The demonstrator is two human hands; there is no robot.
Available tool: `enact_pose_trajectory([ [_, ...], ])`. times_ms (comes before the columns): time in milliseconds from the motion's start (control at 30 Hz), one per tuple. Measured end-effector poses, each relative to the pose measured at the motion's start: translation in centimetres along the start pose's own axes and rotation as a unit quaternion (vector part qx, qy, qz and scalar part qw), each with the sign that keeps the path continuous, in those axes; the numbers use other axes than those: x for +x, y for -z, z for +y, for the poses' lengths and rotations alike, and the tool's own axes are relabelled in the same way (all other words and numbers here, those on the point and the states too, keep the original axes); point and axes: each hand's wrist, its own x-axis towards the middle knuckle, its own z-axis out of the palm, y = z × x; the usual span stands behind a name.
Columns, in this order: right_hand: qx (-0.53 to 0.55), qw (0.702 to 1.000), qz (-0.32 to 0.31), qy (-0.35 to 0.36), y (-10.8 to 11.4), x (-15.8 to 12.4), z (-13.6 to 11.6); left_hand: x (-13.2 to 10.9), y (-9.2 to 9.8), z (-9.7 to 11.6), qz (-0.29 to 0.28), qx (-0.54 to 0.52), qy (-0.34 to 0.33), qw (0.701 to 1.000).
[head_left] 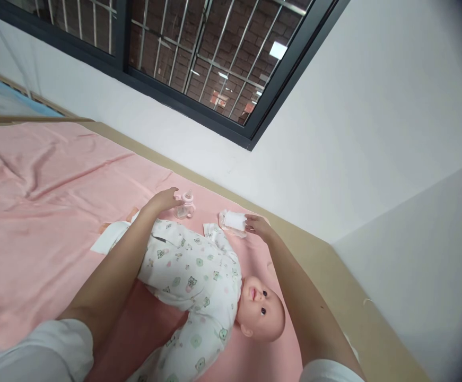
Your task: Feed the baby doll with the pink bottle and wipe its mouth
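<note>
A baby doll (199, 270) in white patterned clothes lies on a pink blanket (55, 212), its head toward the right and its face up. Beyond its body stands a small clear bottle (184, 206) with pink handles and a teat. My left hand (166, 200) is at the bottle's left side, fingers apart, its fingertips close to the handle. At the right end of a white packet (234, 222), my right hand (256, 225) has its fingers spread against the edge. By the doll's legs lies a white cloth (110, 237).
A tan bed edge (310, 233) runs along the white wall (231, 170). Above is a dark-framed window (207, 124) with metal bars behind it. Blue bedding (16, 98) shows at the far left.
</note>
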Motion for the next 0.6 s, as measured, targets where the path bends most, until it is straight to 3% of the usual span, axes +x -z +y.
enact_pose_trajectory([
  [233,-0.012,1.0,0.021,0.016,1.9,-1.1,0.3,0.2,-0.5,-0.2,-0.014,0.008,-0.016,1.0],
  [400,-0.017,0.994,0.068,0.081,3.8,-2.5,2.7,0.3,-0.7,-0.5,-0.025,0.0,-0.022,0.999],
  [500,-0.052,0.979,0.131,0.144,5.2,-3.7,5.5,0.5,-0.9,-0.9,-0.031,-0.007,-0.02,0.999],
  [600,-0.118,0.941,0.245,0.202,6.1,-5.1,8.9,0.8,-1.3,-1.2,-0.033,-0.021,-0.024,0.999],
])
